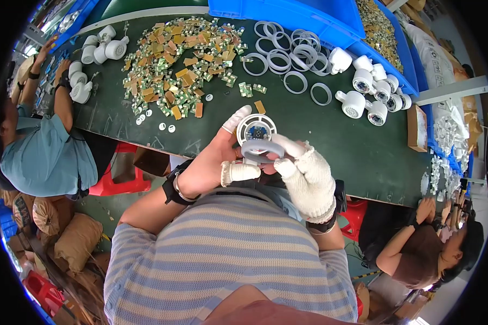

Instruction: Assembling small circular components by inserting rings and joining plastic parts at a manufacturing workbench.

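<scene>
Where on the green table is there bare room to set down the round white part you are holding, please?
Bare green table lies between the circuit board pile and the white housings, right of your hands. The far side is crowded by the boards, the rings and blue bins.

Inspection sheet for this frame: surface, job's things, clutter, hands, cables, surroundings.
Surface: dark green table, scuffed, partly covered with parts.
Job's things: round white housing showing a circuit board inside, with a grey ring against its front.
Clutter: heap of small green and tan boards; loose grey rings; white camera-like units at right and far left; blue bins.
Hands: left hand, finger cots on thumb and a fingertip, cradles the housing; right hand, knit glove, holds the ring.
Cables: nothing seen.
Surroundings: co-workers seated at left and lower right; sacks on the floor.
</scene>
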Available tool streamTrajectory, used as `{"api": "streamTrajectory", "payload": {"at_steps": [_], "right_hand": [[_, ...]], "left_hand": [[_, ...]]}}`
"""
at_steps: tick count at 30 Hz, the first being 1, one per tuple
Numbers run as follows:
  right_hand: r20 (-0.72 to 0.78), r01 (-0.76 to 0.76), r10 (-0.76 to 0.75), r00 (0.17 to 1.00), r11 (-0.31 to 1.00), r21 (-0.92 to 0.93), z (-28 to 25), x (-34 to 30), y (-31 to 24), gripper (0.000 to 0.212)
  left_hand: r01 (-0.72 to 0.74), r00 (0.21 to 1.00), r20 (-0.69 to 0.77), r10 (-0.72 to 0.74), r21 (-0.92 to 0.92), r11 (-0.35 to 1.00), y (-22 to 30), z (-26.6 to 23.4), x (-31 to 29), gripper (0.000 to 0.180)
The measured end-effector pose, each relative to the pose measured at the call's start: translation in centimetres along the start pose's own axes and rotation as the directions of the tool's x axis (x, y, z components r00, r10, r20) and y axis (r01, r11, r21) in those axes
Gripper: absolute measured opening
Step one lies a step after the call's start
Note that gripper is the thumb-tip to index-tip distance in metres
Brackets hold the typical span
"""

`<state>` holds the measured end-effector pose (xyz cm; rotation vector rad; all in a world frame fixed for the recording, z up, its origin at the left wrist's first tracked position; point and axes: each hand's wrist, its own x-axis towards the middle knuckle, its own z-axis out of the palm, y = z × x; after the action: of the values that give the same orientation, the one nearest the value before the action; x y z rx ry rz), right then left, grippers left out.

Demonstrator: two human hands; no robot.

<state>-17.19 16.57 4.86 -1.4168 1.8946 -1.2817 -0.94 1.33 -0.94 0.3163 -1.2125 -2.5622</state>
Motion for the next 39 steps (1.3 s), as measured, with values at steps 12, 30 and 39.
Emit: {"api": "streamTrajectory", "payload": {"at_steps": [12, 30, 39], "right_hand": [[-0.043, 0.025, -0.022, 0.999, 0.996, 0.085, 0.2, -0.2, 0.6, 0.026], [-0.055, 0.004, 0.000, 0.998, 0.998, 0.069, 0.3, -0.1, 0.5, 0.024], [-0.100, 0.043, -0.043, 0.994, 0.999, 0.000, 1.4, 0.8, 3.2, 0.069]], "left_hand": [[-0.021, 1.000, 0.024, 0.019, 0.056, 0.998, -0.7, -0.1, -0.3, 0.114], [-0.027, 1.000, 0.009, 0.026, 0.073, 0.997, -1.2, -0.1, -0.3, 0.110], [-0.192, 0.981, 0.071, 0.182, 0.499, 0.845, -1.5, 0.1, -0.1, 0.076]]}}
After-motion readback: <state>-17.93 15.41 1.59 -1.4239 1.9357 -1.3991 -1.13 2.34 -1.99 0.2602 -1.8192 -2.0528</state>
